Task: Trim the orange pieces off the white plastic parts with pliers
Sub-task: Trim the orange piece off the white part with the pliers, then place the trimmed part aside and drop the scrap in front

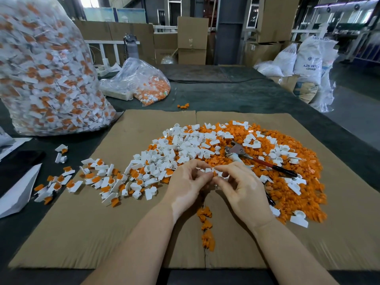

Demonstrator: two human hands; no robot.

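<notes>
1. A small white part with orange on it is held between both hands, just above the cardboard.
2. The part is pinched by the left hand from the left side, with the fingers curled round it.
3. The same part is pinched by the right hand from the right side, with thumb and fingers bent.
4. The pliers are not held. They are laid on the big pile, just beyond the right hand, with the metal head to the left and the red and black handles to the right.
5. A big pile of orange bits is spread on the right half of the cardboard.
6. A heap of white parts is laid on the pile's left side, beyond the hands.
7. More parts with orange on them are scattered to the left of the hands.
8. A short line of orange bits is seen between the two wrists.
9. The cardboard is laid flat on the dark worktop.
10. A tall clear bag full of white and orange parts is stood at the far left.
11. A smaller bag is laid behind the cardboard.
</notes>
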